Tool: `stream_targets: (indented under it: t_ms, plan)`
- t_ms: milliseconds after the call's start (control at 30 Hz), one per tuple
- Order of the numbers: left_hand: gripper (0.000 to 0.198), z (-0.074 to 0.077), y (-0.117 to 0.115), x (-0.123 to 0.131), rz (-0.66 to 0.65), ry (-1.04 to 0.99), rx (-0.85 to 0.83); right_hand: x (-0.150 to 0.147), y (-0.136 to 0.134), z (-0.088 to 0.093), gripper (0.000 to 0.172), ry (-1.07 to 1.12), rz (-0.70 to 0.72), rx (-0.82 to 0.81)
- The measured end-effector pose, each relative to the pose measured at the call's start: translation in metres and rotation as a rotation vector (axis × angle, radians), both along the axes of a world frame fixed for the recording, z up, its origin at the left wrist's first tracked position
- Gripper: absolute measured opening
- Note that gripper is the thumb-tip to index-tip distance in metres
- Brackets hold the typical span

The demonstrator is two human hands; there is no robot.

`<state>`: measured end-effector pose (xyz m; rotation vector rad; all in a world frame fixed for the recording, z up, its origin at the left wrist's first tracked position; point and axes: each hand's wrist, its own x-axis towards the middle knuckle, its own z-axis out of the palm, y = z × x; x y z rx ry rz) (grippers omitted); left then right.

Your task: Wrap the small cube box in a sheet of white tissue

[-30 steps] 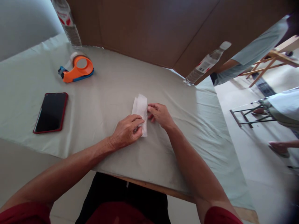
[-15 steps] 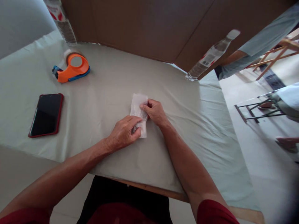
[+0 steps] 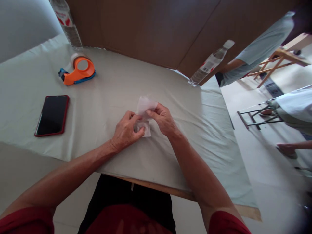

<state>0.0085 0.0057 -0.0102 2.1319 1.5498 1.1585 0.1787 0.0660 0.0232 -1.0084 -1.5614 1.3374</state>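
A thin, whitish, see-through strip [image 3: 146, 105] lies on the cloth between my hands; its exact material is hard to make out. My right hand [image 3: 163, 119] is closed in a pinch on its upper right edge, lifting that part a little off the table. Curled over the lower part is my left hand [image 3: 127, 130], thumb and forefinger closing on it near its left side. Its other fingers are tucked and partly hidden. The strip's lower end looks crumpled or textured and rests on the cloth.
A phone [image 3: 52, 115] in a red case and an orange tape dispenser [image 3: 78, 71] lie to the left. Cardboard panels [image 3: 143, 29] stand behind, with water bottles [image 3: 208, 65] against them. Another person's arm [image 3: 231, 65] shows beyond the right panel.
My right hand has raised and folded over the strip's upper part. My left hand has shifted slightly upward, its fingers more bent. The whole view has moved a little.
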Motion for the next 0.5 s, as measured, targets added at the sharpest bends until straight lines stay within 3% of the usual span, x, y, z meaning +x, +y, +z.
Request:
stream_targets:
  t_ms: [133,267,400,500]
  plan:
    - [0.048,-0.005,0.003,-0.003,0.062,-0.090,-0.016,0.004,-0.015,0.002,0.016,0.012,0.017,0.049]
    - [0.063,-0.010,0.011,-0.005,-0.053,-0.151,-0.011,0.008,-0.031,0.001,0.014,-0.100,0.031,0.140]
    - [0.038,-0.009,0.012,-0.005,-0.173,-0.222,-0.112,0.012,-0.046,-0.004,0.018,-0.174,0.029,0.213]
    - [0.021,-0.006,0.011,-0.007,-0.208,-0.262,-0.137,0.016,-0.052,-0.009,0.011,-0.189,0.040,0.299]
